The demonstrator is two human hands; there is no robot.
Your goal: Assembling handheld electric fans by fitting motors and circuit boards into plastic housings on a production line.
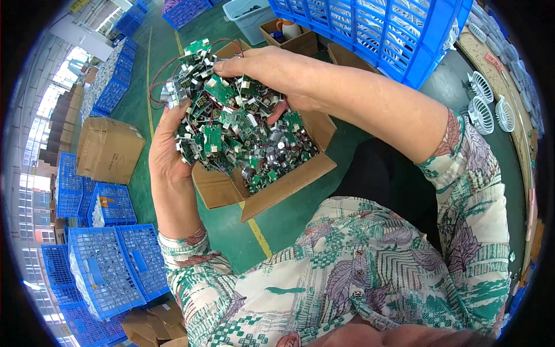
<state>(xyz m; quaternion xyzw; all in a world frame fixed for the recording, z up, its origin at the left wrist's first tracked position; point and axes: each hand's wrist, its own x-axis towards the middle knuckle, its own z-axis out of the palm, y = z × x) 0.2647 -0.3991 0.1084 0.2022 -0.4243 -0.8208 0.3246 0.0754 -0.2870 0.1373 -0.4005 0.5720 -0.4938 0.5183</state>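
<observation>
A large heap of small green circuit boards (pixel 218 95) with white connectors is held between my two hands, above an open cardboard box (pixel 292 182). My left hand (pixel 171 139) cups the heap's left side, its thumb pressed along the edge. My right hand (pixel 260 65) grips the far right side, with the thumb on top and a fingertip showing lower down among the boards. Red wires (pixel 155 84) loop out past the heap's far left. Inside the box lie more boards and dark round parts (pixel 280 153). Some fingers are hidden beneath the heap.
Blue plastic crates (pixel 370 34) of white parts stand at the far right, and more crates (pixel 110 266) are stacked at left. A closed carton (pixel 110 150) sits on the left. White round grilles (pixel 481 113) lie at right beside a board edge. Yellow lines (pixel 256 231) mark the green floor.
</observation>
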